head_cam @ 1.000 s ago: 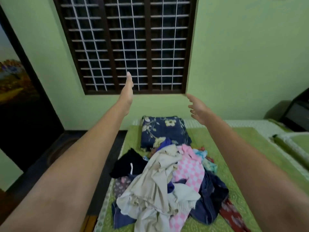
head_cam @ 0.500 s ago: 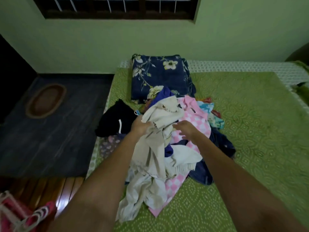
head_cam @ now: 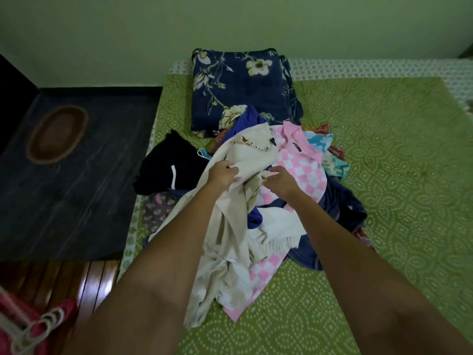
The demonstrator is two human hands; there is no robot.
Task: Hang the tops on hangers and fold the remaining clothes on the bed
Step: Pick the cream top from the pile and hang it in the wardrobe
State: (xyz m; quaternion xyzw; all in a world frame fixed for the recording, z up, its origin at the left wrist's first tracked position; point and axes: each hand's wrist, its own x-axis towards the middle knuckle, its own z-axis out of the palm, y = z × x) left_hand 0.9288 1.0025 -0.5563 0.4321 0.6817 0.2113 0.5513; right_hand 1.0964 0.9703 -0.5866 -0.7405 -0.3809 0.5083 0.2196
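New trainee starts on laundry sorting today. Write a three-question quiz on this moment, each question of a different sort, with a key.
1. True or false: the left hand grips the cream garment.
2. Which lies on the bed beyond the clothes pile? A) a red towel B) a folded navy floral blanket C) a laptop
3. Fill in: the pink-and-white garment beside the right hand has a ______ pattern.

Key: 1 true. 2 B. 3 checked. The right hand is at the cream cloth with its fingers curled, but an actual grip cannot be made out.
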